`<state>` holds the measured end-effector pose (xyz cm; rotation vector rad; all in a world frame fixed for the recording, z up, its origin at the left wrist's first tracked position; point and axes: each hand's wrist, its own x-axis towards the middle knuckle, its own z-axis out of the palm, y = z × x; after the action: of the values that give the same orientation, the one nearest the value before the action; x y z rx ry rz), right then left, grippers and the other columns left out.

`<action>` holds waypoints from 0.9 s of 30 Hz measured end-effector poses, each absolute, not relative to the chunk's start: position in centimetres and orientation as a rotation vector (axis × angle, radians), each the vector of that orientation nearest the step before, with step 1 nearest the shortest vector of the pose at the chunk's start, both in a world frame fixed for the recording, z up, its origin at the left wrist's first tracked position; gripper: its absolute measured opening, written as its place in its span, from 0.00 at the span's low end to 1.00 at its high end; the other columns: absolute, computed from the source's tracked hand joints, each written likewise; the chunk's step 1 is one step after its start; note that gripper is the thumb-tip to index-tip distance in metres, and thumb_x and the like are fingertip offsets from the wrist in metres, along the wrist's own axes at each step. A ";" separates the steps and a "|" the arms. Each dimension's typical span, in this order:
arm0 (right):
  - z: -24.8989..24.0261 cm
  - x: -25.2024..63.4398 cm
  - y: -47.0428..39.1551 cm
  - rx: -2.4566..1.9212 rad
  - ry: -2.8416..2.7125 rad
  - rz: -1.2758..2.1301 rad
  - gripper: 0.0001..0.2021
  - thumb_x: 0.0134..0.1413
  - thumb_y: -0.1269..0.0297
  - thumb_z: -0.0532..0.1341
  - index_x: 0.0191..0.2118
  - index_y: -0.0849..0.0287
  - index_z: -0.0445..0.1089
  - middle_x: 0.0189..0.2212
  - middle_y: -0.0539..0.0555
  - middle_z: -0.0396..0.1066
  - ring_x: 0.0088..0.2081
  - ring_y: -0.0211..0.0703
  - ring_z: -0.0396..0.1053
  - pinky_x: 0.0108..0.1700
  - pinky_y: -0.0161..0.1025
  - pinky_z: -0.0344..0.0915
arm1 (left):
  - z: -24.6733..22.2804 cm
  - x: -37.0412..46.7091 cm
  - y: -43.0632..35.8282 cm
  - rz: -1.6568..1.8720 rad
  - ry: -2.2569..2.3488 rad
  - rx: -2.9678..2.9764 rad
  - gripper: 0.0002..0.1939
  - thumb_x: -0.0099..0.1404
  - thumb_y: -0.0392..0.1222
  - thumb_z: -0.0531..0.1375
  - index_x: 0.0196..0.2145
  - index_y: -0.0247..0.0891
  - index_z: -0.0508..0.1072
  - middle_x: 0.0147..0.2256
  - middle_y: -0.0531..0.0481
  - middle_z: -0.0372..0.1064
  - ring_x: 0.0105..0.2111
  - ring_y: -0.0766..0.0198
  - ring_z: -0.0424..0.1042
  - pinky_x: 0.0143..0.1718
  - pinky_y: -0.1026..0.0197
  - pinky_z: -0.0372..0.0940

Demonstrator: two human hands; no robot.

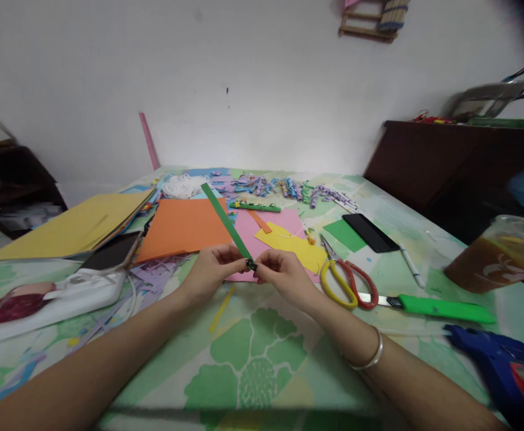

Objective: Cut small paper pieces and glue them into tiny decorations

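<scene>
Between both hands, above the table, a long green paper strip point(227, 221) slants up and to the left. Its near end is pinched by my left hand point(215, 269), thumb against fingers. My right hand point(284, 272) is closed at that same end, fingertips touching the left ones. The exact fold at the fingertips is too small to make out. Behind the hands lie a pink sheet point(293, 224), a yellow paper piece point(309, 254) and a narrow orange strip point(261, 222). A rolled green paper piece point(255, 206) rests at the pink sheet's far edge.
Scissors point(338, 281), a green box cutter point(445, 308) and a blue glue gun point(495, 359) lie on the right, near a phone point(369, 232) and a drink cup point(499, 257). Left are orange sheets point(185, 224), yellow sheets point(78, 221) and a white power strip point(82, 293). Curled paper pieces point(262, 184) line the back.
</scene>
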<state>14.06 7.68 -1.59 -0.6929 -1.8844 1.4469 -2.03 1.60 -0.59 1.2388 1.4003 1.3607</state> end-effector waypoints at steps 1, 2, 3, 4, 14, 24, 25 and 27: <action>-1.6 14.0 7.7 -0.689 -1.894 1.435 0.05 0.49 0.67 0.58 0.25 0.59 0.67 0.22 0.49 0.67 0.26 0.36 0.66 0.30 0.34 0.62 | -0.5 -2.0 1.6 1.358 1.402 1.237 0.07 0.51 0.41 0.68 0.28 0.36 0.78 0.27 0.50 0.77 0.28 0.63 0.74 0.33 0.63 0.68; -1.7 14.0 7.6 -0.686 -1.905 1.420 0.05 0.49 0.67 0.58 0.25 0.59 0.66 0.22 0.48 0.67 0.25 0.36 0.65 0.29 0.34 0.61 | -0.5 -2.0 1.5 1.356 1.405 1.235 0.07 0.51 0.41 0.68 0.27 0.36 0.78 0.26 0.50 0.76 0.28 0.63 0.74 0.32 0.63 0.68; -1.7 13.9 7.6 -0.684 -1.917 1.401 0.05 0.49 0.67 0.58 0.25 0.59 0.65 0.22 0.48 0.66 0.25 0.35 0.63 0.28 0.33 0.59 | -0.4 -2.0 1.5 1.356 1.410 1.231 0.06 0.51 0.41 0.68 0.26 0.36 0.77 0.25 0.51 0.76 0.27 0.63 0.73 0.32 0.63 0.68; -1.8 13.9 7.6 -0.684 -1.928 1.380 0.05 0.49 0.68 0.57 0.24 0.59 0.64 0.21 0.47 0.64 0.25 0.35 0.62 0.27 0.33 0.58 | -0.4 -2.0 1.5 1.355 1.416 1.226 0.06 0.50 0.40 0.68 0.26 0.36 0.77 0.25 0.51 0.75 0.27 0.63 0.73 0.31 0.63 0.67; -2.6 13.6 7.6 -0.752 -2.000 1.235 0.05 0.52 0.69 0.56 0.26 0.58 0.62 0.22 0.46 0.63 0.24 0.34 0.58 0.26 0.32 0.54 | -1.2 -2.0 1.9 1.311 1.289 1.185 0.12 0.51 0.44 0.69 0.31 0.35 0.76 0.30 0.49 0.76 0.32 0.63 0.74 0.37 0.62 0.67; 2.7 19.6 10.7 -1.293 -2.359 0.737 0.12 0.42 0.62 0.68 0.18 0.58 0.66 0.19 0.54 0.69 0.27 0.45 0.69 0.26 0.37 0.57 | -0.9 -2.5 2.2 1.369 1.209 1.170 0.13 0.48 0.43 0.71 0.30 0.35 0.74 0.26 0.52 0.71 0.27 0.69 0.68 0.32 0.67 0.63; 3.0 20.8 11.5 -1.437 -2.364 0.632 0.13 0.38 0.65 0.70 0.17 0.57 0.65 0.18 0.55 0.68 0.28 0.48 0.70 0.26 0.37 0.56 | -1.0 -2.6 2.2 1.378 1.215 1.170 0.13 0.49 0.43 0.70 0.31 0.36 0.74 0.26 0.53 0.71 0.27 0.70 0.67 0.31 0.67 0.63; 3.2 22.8 12.8 -1.704 -2.374 0.472 0.12 0.32 0.69 0.70 0.16 0.58 0.64 0.19 0.58 0.70 0.30 0.53 0.72 0.26 0.38 0.58 | -1.1 -2.8 2.3 1.382 1.231 1.171 0.14 0.50 0.42 0.70 0.34 0.36 0.74 0.26 0.53 0.70 0.26 0.70 0.67 0.30 0.68 0.62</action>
<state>22.76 12.78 3.16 -1.7039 -2.3743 0.4720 -2.85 2.30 -1.11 1.1712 1.2308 1.3823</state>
